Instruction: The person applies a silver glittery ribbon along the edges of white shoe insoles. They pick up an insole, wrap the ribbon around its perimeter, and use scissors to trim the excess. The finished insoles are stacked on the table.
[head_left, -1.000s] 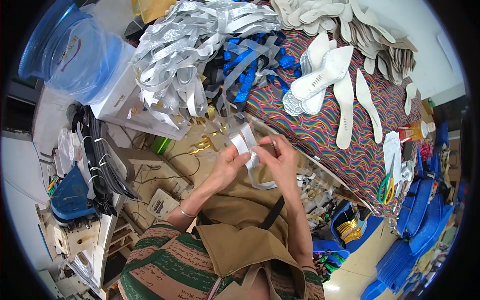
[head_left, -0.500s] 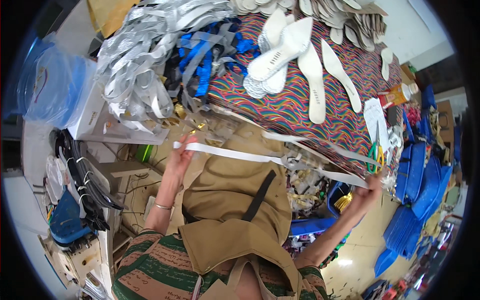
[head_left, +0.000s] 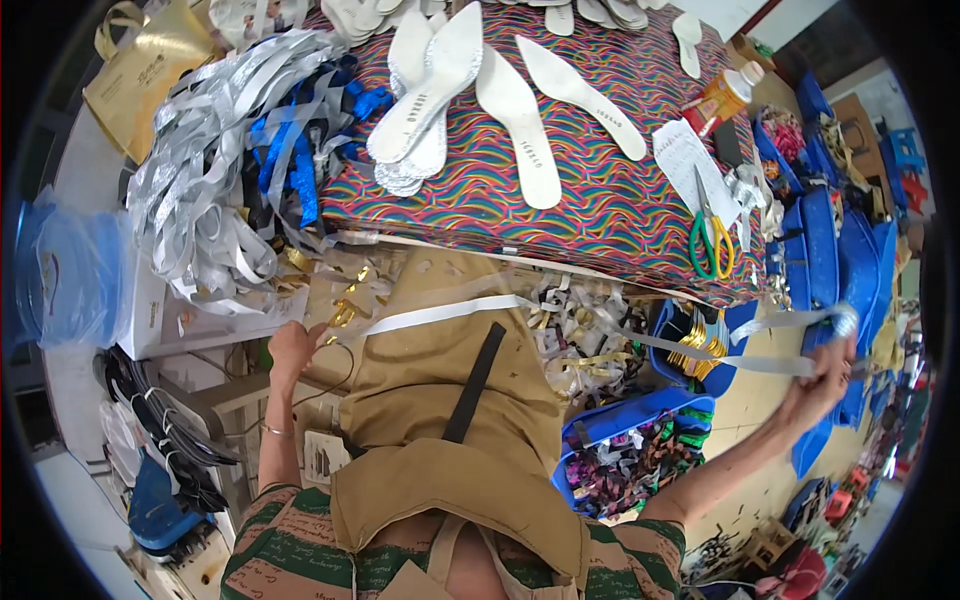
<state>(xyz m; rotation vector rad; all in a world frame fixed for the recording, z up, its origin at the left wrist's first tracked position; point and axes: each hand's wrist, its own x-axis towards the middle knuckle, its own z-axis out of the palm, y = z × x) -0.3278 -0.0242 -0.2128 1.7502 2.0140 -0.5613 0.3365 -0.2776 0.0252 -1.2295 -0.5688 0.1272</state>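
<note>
White, flat cloth ribbon (head_left: 440,314) is already stretched out over the brown cloth apron (head_left: 415,385), pinched by left hand (head_left: 293,354) and right hand (head_left: 828,376), while the shiny silver ribbon heap (head_left: 205,165) lies tangled, untouched.

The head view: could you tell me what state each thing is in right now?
White ribbon: stretched out, with a loose loop toward its right end
Right hand: closed on the white ribbon
Left hand: near the other end, grip unclear
Scissors: lying down, blades apparently together
Paper: partly under the scissors
Bottle: capped
Silver ribbons: heaped, tangled
Insoles: some stacked, others single
</note>
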